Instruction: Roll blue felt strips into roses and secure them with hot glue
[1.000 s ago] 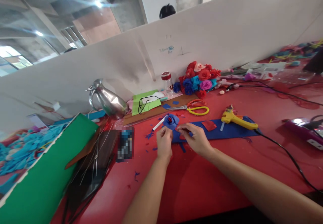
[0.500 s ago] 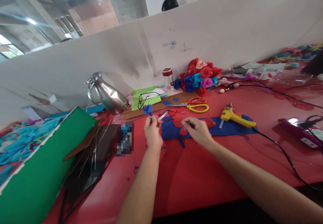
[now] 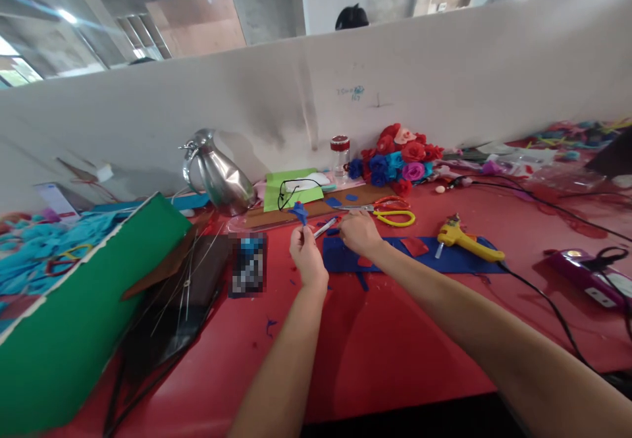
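Observation:
My left hand (image 3: 307, 253) is closed on the base of a small blue paper flower (image 3: 299, 212), which points up above the fingers. To its right, my right hand (image 3: 359, 232) reaches over the blue sheet (image 3: 429, 253), fingers bent down near small red and blue scraps; what its fingertips hold, if anything, is hidden. A white pen-like stick (image 3: 324, 228) lies between the hands. Just beyond the right hand are scissors with yellow and red handles (image 3: 395, 217). A red paper piece (image 3: 414, 247) rests on the blue sheet, left of a yellow glue gun (image 3: 467, 242).
Along the wall stand a metal jug (image 3: 220, 174), a glass jar (image 3: 340, 158) and a bunch of paper roses (image 3: 399, 155). Glasses (image 3: 281, 194) lie on green paper. A green board (image 3: 99, 300) is at the left, a purple power strip (image 3: 587, 276) at the right.
My right hand has moved left and away from me, closer to the scissors and the left hand. The left hand still holds the blue flower. The camera view has shifted slightly.

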The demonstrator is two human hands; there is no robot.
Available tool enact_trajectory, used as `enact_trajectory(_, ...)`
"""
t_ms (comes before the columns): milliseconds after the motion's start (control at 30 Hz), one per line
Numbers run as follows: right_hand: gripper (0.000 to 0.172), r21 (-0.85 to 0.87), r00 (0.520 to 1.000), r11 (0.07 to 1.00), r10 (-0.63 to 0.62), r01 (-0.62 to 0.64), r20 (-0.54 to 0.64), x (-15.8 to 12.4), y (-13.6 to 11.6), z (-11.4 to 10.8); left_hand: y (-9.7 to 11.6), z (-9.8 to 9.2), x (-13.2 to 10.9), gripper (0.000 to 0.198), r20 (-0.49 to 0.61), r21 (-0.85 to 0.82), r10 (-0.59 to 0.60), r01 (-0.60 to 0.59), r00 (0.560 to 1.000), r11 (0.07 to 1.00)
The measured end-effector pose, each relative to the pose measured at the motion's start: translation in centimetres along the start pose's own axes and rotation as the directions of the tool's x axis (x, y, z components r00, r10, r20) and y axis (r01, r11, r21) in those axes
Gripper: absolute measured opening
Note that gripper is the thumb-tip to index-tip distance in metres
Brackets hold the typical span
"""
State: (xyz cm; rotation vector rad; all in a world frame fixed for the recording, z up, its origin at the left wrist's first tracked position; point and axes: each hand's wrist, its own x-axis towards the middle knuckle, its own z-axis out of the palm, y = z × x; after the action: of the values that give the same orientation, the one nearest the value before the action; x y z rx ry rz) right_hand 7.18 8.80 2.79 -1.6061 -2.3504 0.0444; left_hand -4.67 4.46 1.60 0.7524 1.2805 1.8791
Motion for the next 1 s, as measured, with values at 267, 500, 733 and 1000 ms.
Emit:
enact_trajectory(267,0.021,0.836,0.927,0.466,0.353,-0.289,0.124,-3.7,3.4,-0.2,0.2,0.8,-1.3,0.019,0.207,-0.127,-0.180,0.209,0.962,0.970)
enact_trajectory(500,0.029,0.967,0.901,0.059,0.381,-0.247,0.207,-6.0,3.2,0.0,-0.1,1.3,-3.2,0.018,0.320,0.021,-0.258,0.265,0.912,0.964)
enact_trajectory(733,0.019,0.965,0.938,0.102,0.280,-0.240,0.204,-6.1,2.7,0.3,0.1,1.6,-3.6,0.030,0.313,0.145,-0.366,0.336,0.877,0.931)
enact_trajectory(1000,0.018,0.962,0.912,0.095,0.355,-0.254,0.206,-6.0,2.4,0.1,0.2,1.5,-3.0,0.027,0.218,0.084,-0.429,0.421,0.877,0.903)
